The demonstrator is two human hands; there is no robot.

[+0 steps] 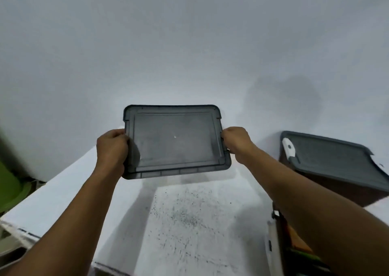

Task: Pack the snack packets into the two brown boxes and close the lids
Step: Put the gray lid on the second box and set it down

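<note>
at the table's [189, 223] near right edge, a near box [280, 244] peeks from under the right forearm. over the table's middle, left hand [111, 149] and right hand [237, 143] each clutch 1 short side of a grey lid [174, 141], held in the air. at the far right edge, a brown box [336, 183] sits lidded.

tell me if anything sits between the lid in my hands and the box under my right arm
No object visible: left hand and right hand hold the grey lid above the white table, and only your right forearm crosses over the near box, hiding most of it.
</note>
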